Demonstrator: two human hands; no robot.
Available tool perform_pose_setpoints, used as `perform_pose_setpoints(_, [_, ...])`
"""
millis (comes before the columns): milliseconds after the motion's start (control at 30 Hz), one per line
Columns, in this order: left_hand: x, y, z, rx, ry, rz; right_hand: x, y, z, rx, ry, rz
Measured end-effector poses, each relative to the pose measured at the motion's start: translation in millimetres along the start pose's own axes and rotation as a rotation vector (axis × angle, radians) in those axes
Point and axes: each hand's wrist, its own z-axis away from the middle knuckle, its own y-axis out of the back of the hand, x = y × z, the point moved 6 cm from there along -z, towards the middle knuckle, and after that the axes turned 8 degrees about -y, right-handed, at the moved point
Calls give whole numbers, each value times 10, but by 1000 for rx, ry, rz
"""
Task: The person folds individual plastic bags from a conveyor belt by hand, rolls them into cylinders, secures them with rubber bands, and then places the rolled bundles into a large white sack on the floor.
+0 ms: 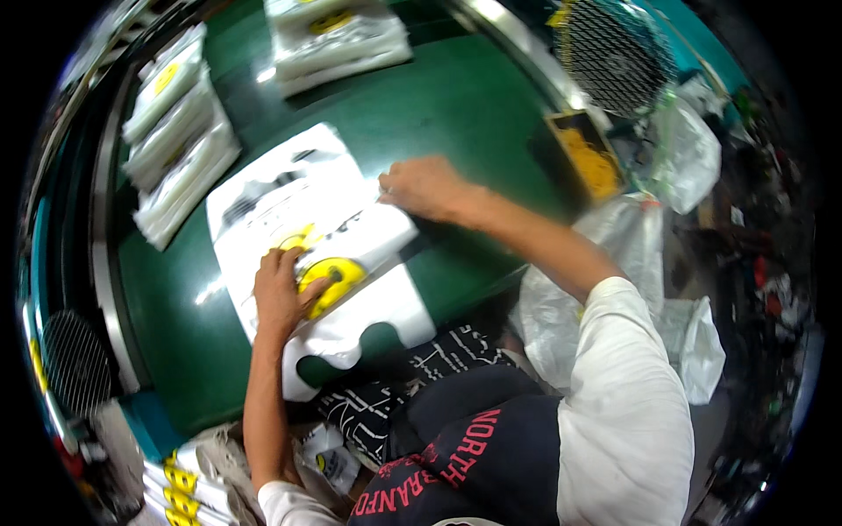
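A stack of white plastic carrier bags (289,206) with a yellow round print (331,279) lies flat on the green table (456,114). My left hand (282,294) presses down on the bags beside the yellow print, fingers spread and curled. My right hand (423,186) rests on the bags' right edge, fingers bent against the plastic. The bags' cut-out handles (368,337) point toward me at the table's near edge.
More bundles of white bags lie at the left (175,140) and at the top (338,39) of the table. A black mesh fan guard (610,53) and a box with yellow contents (589,158) stand at the right. Loose clear plastic bags (684,158) hang beyond the table.
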Motion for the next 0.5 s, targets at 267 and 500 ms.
perform_pose_setpoints(267, [55, -243, 59, -407, 417, 385, 2476, 919, 1409, 82, -697, 332])
perform_pose_setpoints(500, [915, -64, 395, -267, 514, 1102, 2686, 981, 1773, 404, -594, 62])
